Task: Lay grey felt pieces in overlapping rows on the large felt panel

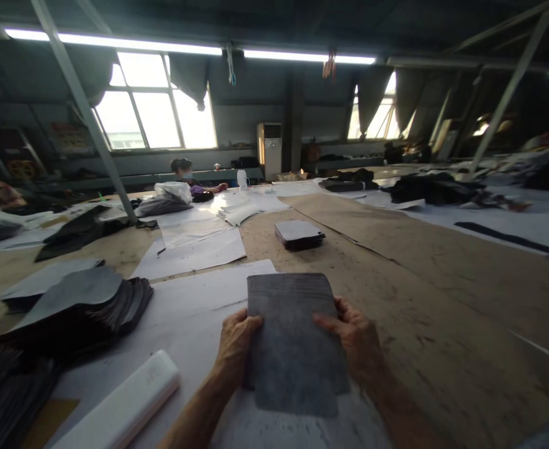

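Between my two hands is a stack of dark grey cut fabric pieces (pixel 296 349), roughly rectangular with a narrower tab at the near end. My left hand (pixel 237 340) grips its left edge, thumb on top. On the opposite edge, my right hand (pixel 352 333) is closed the same way, its thumb lying over the top piece. The fingers under the stack are hidden. A smaller stack of grey pieces (pixel 299 234) lies beyond it on the brown table covering (pixel 424 324).
Thick piles of dark cut pieces (pixel 82 299) stand at the left. A long white box-like object (pixel 125 399) lies near my left forearm, on white paper (pixel 199 299). A slanted metal post (pixel 87 118) rises from the table. Across it, a person (pixel 183 168) sits near a white bottle (pixel 242 179).
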{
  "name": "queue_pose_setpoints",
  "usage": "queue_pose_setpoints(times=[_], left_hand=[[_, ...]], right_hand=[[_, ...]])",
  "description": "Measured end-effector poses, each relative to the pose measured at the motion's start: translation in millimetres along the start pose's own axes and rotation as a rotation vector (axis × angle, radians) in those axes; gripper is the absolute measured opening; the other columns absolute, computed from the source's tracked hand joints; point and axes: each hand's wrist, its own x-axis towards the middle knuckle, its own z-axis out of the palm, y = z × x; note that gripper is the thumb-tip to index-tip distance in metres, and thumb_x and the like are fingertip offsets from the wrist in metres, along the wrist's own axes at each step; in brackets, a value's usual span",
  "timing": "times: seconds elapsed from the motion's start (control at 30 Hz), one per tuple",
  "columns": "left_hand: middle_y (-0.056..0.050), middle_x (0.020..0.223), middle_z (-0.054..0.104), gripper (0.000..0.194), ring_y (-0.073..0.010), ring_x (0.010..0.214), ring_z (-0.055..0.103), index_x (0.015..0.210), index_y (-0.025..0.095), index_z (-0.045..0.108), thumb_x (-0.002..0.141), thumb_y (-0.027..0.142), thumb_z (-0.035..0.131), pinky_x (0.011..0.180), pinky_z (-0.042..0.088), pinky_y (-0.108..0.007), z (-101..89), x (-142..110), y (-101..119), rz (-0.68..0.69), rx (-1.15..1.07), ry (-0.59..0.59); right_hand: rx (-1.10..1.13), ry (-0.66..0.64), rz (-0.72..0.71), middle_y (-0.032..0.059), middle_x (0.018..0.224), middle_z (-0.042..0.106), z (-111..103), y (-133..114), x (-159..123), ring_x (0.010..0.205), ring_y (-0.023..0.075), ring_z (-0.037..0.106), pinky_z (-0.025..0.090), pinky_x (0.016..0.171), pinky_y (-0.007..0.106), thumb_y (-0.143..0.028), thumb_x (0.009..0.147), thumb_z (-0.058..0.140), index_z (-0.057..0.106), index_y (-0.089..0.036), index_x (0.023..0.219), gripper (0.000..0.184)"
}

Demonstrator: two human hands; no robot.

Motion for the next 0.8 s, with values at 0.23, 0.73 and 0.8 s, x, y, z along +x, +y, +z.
queue_pose_setpoints(times=[0.23, 0.73, 0.8], left_hand=[[-0.003, 0.09, 0.062, 0.027, -0.0186, 0.09, 0.054, 0.082, 0.02, 0.069, 0.057, 0.018, 0.06, 0.081, 0.043, -0.027, 9.1, -15, 15, 0.426, 0.156, 0.027], [-0.003, 0.067, 0.065, 0.034, -0.0145, 0.055, 0.057, 0.084, 0.011, 0.064, 0.056, 0.03, 0.071, 0.055, 0.046, -0.027, 2.0, -4, 27, -0.017, -0.163, -0.012], [-0.005, 0.065, 0.064, 0.032, -0.0159, 0.054, 0.057, 0.081, 0.01, 0.065, 0.059, 0.034, 0.068, 0.053, 0.046, -0.027, 0.9, -5, 27, -0.056, -0.165, -0.038]], right_hand=[[-0.033, 0.108, -0.019, 0.0018, 0.065, 0.065, 1, 3, -1, 0.06, 0.0197, 0.059, 0.046, 0.052, 0.026, -0.023, 0.051, 0.062, 0.061, -0.018, 0.078, 0.027], [-0.036, -0.082, -0.007, 0.0054, 0.071, 0.067, -2, 0, -4, 0.06, 0.0203, 0.061, 0.05, 0.055, 0.03, -0.033, 0.061, 0.064, 0.065, -0.012, 0.09, 0.036], [-0.059, -0.041, -0.065, 0.0034, 0.076, 0.068, 0, -1, -6, 0.066, 0.0204, 0.062, 0.05, 0.06, 0.029, -0.03, 0.058, 0.065, 0.066, -0.014, 0.089, 0.034]])
